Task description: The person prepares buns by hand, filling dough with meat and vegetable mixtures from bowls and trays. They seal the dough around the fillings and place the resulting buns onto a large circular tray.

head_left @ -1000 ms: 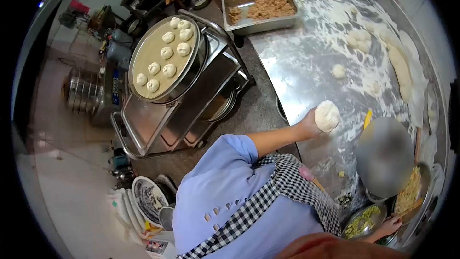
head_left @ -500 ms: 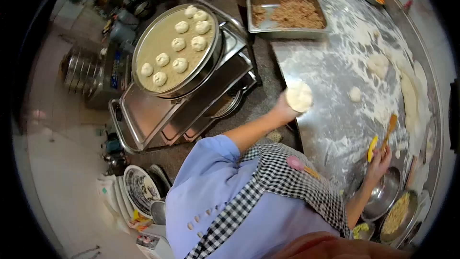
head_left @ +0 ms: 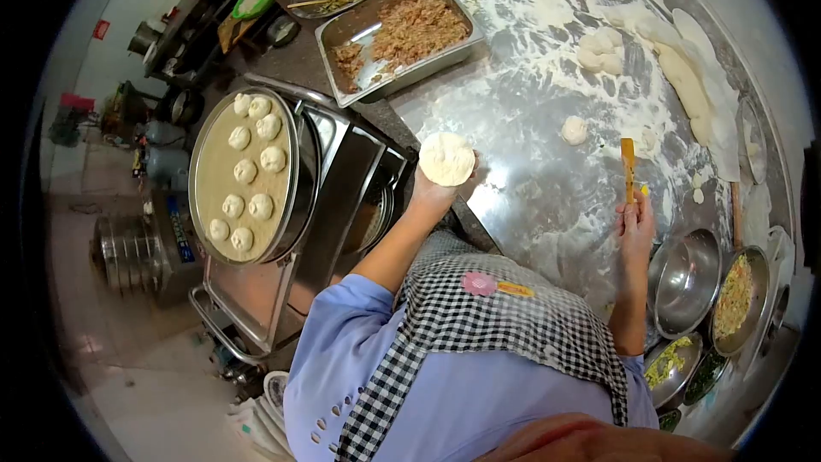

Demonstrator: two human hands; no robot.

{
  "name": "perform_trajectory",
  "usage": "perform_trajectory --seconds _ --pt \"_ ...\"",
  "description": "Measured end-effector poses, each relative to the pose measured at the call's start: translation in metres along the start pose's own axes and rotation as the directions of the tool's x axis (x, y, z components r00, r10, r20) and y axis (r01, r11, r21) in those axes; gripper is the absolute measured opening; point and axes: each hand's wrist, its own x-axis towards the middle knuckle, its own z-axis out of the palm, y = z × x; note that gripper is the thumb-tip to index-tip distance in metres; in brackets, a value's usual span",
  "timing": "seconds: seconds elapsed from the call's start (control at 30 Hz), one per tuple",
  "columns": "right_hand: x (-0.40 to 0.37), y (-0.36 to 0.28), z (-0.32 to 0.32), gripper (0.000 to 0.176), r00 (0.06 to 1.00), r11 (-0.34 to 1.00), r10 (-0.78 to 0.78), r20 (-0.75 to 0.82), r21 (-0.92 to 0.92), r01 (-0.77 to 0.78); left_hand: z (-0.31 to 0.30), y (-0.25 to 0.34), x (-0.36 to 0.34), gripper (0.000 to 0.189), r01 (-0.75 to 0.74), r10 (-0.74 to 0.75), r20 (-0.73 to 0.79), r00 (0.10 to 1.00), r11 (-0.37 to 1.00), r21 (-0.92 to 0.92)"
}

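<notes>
By the floury table (head_left: 530, 188), the dough disc (head_left: 446, 159) looks creamy-white.

Ten buns (head_left: 245, 172), one spatula (head_left: 629, 160)

From here I am looking into a kitchen, seemingly a commercial bun-making one. Flour (head_left: 505, 0) is whitening a wide metal surface (head_left: 530, 180), and a long roll of dough (head_left: 682, 85) is lying along its right side. Pleated buns (head_left: 272, 159) are sitting on a round steamer (head_left: 209, 158), a deep steel pan (head_left: 412, 75) is holding minced filling (head_left: 428, 26), and a bowl (head_left: 759, 308) is holding a chopped mix (head_left: 734, 295). Below, a checked apron (head_left: 453, 316) is covering a lilac shirt (head_left: 479, 385).
</notes>
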Motion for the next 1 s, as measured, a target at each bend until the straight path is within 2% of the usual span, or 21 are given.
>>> perform_trajectory --seconds 0.07,0.2,0.23,0.27,0.3,0.33,0.37,0.4,0.47,0.53,0.57,0.6,0.67,0.77,0.8,0.83,0.87,1.0 --pt "0.012 -0.005 0.015 0.025 1.000 0.998 -0.009 -0.026 -0.064 0.007 -0.010 -0.004 0.021 0.024 -0.052 0.052 0.003 0.999 0.998 -0.032" --pt "0.045 -0.053 0.074 0.029 0.999 0.983 -0.008 0.051 -0.183 0.017 -0.053 0.015 0.078 0.024 -0.082 0.066 0.096 0.993 0.982 0.169" --pt "0.057 -0.066 0.093 0.029 0.996 0.973 -0.031 0.087 -0.225 0.050 -0.058 0.026 0.084 0.023 0.015 -0.024 -0.041 0.999 0.977 -0.212" --pt "0.070 -0.078 0.114 0.030 0.990 0.960 -0.049 0.131 -0.268 0.083 -0.075 0.028 0.097 0.024 -0.083 0.082 -0.088 0.993 0.997 -0.010" --pt "0.085 -0.095 0.139 0.031 0.977 0.969 -0.034 0.209 -0.232 0.083 -0.092 0.031 0.108 0.024 -0.100 0.093 -0.099 0.991 0.993 -0.069" --pt "0.099 -0.118 0.163 0.032 0.951 0.932 -0.060 0.302 -0.325 0.162 -0.107 0.042 0.117 0.024 -0.117 0.104 -0.111 0.988 0.986 -0.122" --pt "0.113 -0.138 0.187 0.033 0.917 0.880 -0.074 0.392 -0.406 0.245 -0.128 0.045 0.124 0.024 -0.135 0.123 -0.127 0.984 0.987 -0.086" --pt "0.129 -0.148 0.214 0.034 0.873 0.818 -0.150 0.465 -0.437 0.374 -0.150 0.042 0.134 0.025 -0.186 0.181 -0.156 0.971 0.982 -0.020" --pt "0.158 -0.168 0.264 0.035 0.750 0.690 -0.241 0.616 -0.435 0.578 -0.169 0.062 0.138 0.026 -0.125 0.111 -0.306 0.946 0.992 -0.026" --pt "0.190 -0.175 0.304 0.036 0.619 0.548 -0.290 0.729 -0.404 0.733 -0.196 0.062 0.140 0.027 -0.047 0.013 -0.392 0.920 0.996 -0.076" --pt "0.203 -0.176 0.320 0.037 0.556 0.452 -0.321 0.766 -0.392 0.801 -0.202 0.071 0.142 0.026 -0.039 -0.016 -0.384 0.923 0.990 -0.135" --pt "0.215 -0.182 0.333 0.038 0.554 0.372 -0.261 0.791 -0.447 0.814 -0.212 0.068 0.144 0.025 -0.046 0.016 -0.430 0.903 0.997 -0.058" --pt "0.231 -0.200 0.354 0.040 0.552 0.195 -0.134 0.823 -0.524 0.829 -0.224 0.067 0.143 0.023 -0.068 0.027 -0.454 0.891 0.995 -0.073" --pt "0.252 -0.192 0.368 0.044 0.395 0.053 -0.073 0.916 -0.392 0.918 -0.240 0.060 0.141 0.024 -0.070 0.008 -0.415 0.910 0.988 -0.135" --pt "0.255 -0.188 0.371 0.045 0.390 0.005 -0.041 0.920 -0.390 0.921 -0.244 0.057 0.140 0.025 -0.066 -0.004 -0.389 0.921 0.984 -0.165" --pt "0.257 -0.185 0.374 0.047 0.388 -0.043 -0.012 0.922 -0.388 0.921 -0.242 0.065 0.139 0.027 -0.014 -0.021 -0.392 0.920 0.996 -0.087" --pt "0.258 -0.183 0.375 0.048 0.386 -0.091 0.016 0.922 -0.383 0.919 -0.243 0.064 0.138 0.027 -0.028 -0.005 -0.393 0.920 0.997 -0.078" --pt "0.261 -0.192 0.370 0.047 0.321 -0.053 0.018 0.947 -0.320 0.946 -0.247 0.063 0.135 0.030 -0.049 0.028 -0.364 0.931 0.998 -0.047"
